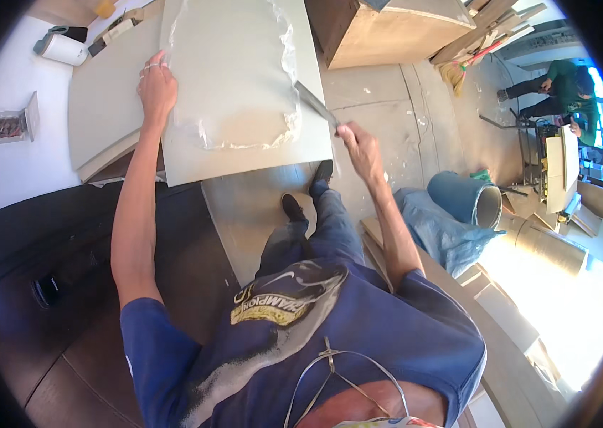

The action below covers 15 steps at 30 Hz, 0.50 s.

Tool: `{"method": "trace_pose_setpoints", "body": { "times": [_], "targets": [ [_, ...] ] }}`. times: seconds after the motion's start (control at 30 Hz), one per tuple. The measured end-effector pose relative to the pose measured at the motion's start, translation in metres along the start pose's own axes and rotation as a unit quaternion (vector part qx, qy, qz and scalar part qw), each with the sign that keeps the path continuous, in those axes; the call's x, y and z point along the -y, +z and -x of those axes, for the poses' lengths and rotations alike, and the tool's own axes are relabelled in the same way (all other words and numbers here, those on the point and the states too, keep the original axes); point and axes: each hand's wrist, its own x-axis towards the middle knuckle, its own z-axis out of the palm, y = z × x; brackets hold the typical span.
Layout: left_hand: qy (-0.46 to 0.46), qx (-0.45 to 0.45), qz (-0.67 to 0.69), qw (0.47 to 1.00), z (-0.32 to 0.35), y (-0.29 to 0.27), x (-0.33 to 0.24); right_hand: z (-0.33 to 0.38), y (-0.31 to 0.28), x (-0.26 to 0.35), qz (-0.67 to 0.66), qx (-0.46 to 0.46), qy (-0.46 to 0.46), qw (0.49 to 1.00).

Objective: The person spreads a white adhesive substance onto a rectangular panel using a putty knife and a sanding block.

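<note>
A pale flat board (241, 78) lies before me, with a shiny, clear-whitish wavy band (289, 57) of what looks like glue along its sides and near end. My left hand (157, 87), with rings on a finger, grips the board's left edge, its fingers bent. My right hand (363, 150) is wrapped round the end of a long, flat grey metal blade (316, 104), perhaps a file or scraper. The blade slants up and left over the board's right edge, its far end close to the band. Its handle is mostly hidden in my fist.
Another pale panel (105, 93) lies left, beside a white cup (64, 48) and a small open box (13, 127). A dark couch-like surface (80, 285) is at lower left. Right are a wooden box (394, 32), a blue drum (462, 196) and plastic sheeting (444, 232); a person (565, 93) sits beyond.
</note>
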Motion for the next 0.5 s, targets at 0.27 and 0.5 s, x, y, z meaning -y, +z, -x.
{"method": "trace_pose_setpoints", "body": {
  "times": [0.27,0.5],
  "targets": [
    [0.005,0.013,0.008,1.0,-0.003,0.001,0.008,-0.074,-0.001,0.02,0.029,-0.033,-0.122,0.992],
    [0.01,-0.004,-0.009,1.0,-0.003,0.001,0.003,0.003,-0.013,0.02,0.045,0.025,-0.045,0.998]
  ]
}}
